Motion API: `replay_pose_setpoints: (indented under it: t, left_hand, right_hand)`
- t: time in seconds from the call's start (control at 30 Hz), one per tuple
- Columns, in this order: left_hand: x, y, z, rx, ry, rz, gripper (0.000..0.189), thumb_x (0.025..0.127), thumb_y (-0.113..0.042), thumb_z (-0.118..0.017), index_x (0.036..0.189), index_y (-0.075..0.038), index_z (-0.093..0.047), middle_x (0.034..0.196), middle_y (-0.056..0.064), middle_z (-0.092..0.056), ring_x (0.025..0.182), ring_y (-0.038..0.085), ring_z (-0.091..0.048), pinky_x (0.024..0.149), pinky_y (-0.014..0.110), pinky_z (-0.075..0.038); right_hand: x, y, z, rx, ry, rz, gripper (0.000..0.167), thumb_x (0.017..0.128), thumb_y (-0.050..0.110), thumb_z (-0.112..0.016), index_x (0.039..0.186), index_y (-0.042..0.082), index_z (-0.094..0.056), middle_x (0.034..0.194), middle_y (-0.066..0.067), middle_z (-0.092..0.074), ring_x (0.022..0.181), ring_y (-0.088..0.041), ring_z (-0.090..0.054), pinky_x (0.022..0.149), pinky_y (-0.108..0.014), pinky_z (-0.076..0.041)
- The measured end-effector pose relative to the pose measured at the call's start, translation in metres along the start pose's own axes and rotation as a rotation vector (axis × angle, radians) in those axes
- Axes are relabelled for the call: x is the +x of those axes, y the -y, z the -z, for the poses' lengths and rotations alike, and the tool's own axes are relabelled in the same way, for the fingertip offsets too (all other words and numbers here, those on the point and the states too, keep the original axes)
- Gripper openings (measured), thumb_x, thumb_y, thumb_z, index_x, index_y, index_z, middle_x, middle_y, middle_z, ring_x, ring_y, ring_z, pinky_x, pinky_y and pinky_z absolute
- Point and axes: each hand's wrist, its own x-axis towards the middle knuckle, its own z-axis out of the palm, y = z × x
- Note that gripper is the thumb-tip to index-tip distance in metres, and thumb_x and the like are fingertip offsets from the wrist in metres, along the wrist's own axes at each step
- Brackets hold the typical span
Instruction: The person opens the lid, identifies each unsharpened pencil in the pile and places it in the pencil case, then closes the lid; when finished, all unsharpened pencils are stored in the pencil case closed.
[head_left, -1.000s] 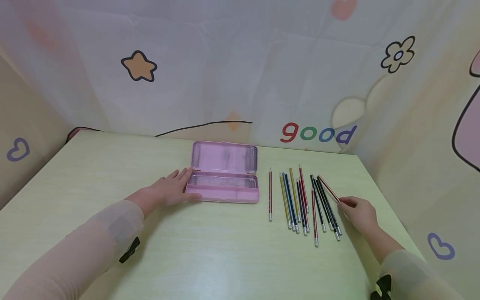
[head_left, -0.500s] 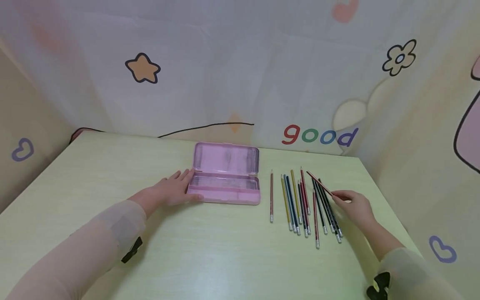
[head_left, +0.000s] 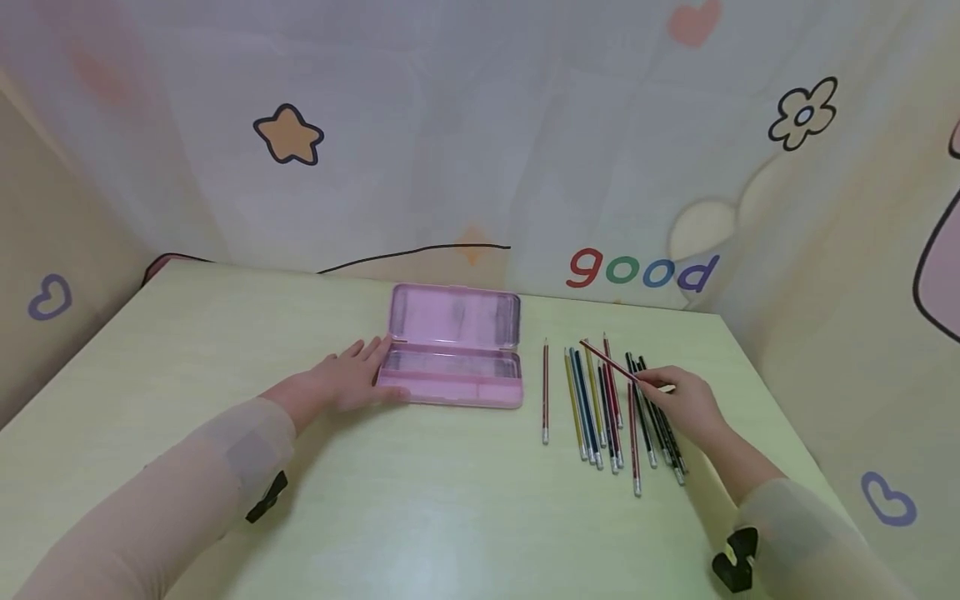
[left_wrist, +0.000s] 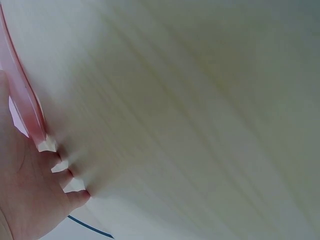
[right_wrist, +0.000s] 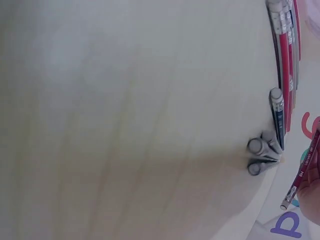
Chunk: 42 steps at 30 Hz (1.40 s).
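A pink pencil case [head_left: 450, 393] lies with its lid raised at the back middle of the table. Against its left side rests my left hand [head_left: 341, 382], fingers spread straight and thumb by the front corner; the left wrist view shows that hand [left_wrist: 30, 185] at the case's edge [left_wrist: 25, 100]. My right hand [head_left: 686, 402] pinches a red pencil [head_left: 606, 360] by its eraser end, above the loose pencils, its tip toward the back left. In the right wrist view the held pencil [right_wrist: 303, 170] shows its silver ferrule, while most of the hand is cut off.
Several yellow, blue and red pencils [head_left: 580, 408] lie in a loose row right of the case. Black pencils [head_left: 660, 425] lie under the right hand. One red pencil [head_left: 545, 392] lies apart, nearest the case. A printed cloth [head_left: 450, 167] stands behind the table [head_left: 420, 500].
The right hand has moved left with the red pencil, from the right of the black pencils to over the row. The left hand and case stay put.
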Motion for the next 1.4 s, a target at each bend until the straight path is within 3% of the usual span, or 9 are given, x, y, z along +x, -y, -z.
replay_pose_setpoints:
  t: [0.27,0.57,0.87,1.2,1.4]
  left_hand:
    - [0.0,0.0,0.001,-0.007,0.009,0.003,0.101,0.084,-0.071,-0.039,0.149,-0.004,0.0,0.153,0.02,-0.008,0.138,0.044,-0.007,0.103,0.064,-0.014]
    - [-0.001,0.001,0.001,-0.017,0.012,-0.004,0.102,0.084,-0.071,-0.039,0.149,-0.002,-0.001,0.153,0.022,-0.009,0.137,0.045,-0.007,0.103,0.065,-0.014]
    - [0.0,0.001,0.002,0.001,0.014,0.002,0.103,0.083,-0.073,-0.039,0.149,-0.004,0.0,0.153,0.021,-0.009,0.138,0.044,-0.007,0.104,0.064,-0.014]
    - [-0.001,-0.001,0.002,-0.011,0.011,-0.001,0.102,0.084,-0.072,-0.04,0.149,-0.004,-0.001,0.153,0.021,-0.009,0.137,0.044,-0.007,0.104,0.064,-0.014]
    - [-0.001,-0.002,0.004,-0.015,0.022,0.003,0.103,0.083,-0.072,-0.041,0.149,-0.005,0.0,0.154,0.02,-0.008,0.138,0.044,-0.006,0.104,0.064,-0.013]
  right_hand:
    - [0.013,0.011,-0.005,0.016,0.03,0.03,0.021,0.092,0.011,-0.06,0.108,-0.001,-0.067,0.103,-0.017,-0.063,0.088,-0.028,-0.056,0.072,-0.036,-0.05]
    - [0.026,0.033,-0.019,0.107,0.125,0.071,0.021,0.091,0.01,-0.061,0.109,0.001,-0.068,0.099,-0.011,-0.063,0.083,-0.023,-0.054,0.068,-0.027,-0.048]
    - [0.037,0.049,-0.031,0.128,0.185,0.085,0.022,0.091,0.012,-0.062,0.11,0.004,-0.068,0.097,-0.008,-0.061,0.082,-0.023,-0.051,0.067,-0.028,-0.047]
    - [0.051,0.069,-0.041,0.106,0.243,0.126,0.021,0.09,0.014,-0.062,0.109,0.008,-0.069,0.101,-0.005,-0.064,0.09,-0.022,-0.056,0.078,-0.035,-0.05]
    - [0.06,0.077,-0.048,0.124,0.287,0.149,0.02,0.09,0.014,-0.063,0.107,0.007,-0.07,0.099,-0.005,-0.065,0.085,-0.021,-0.055,0.072,-0.031,-0.049]
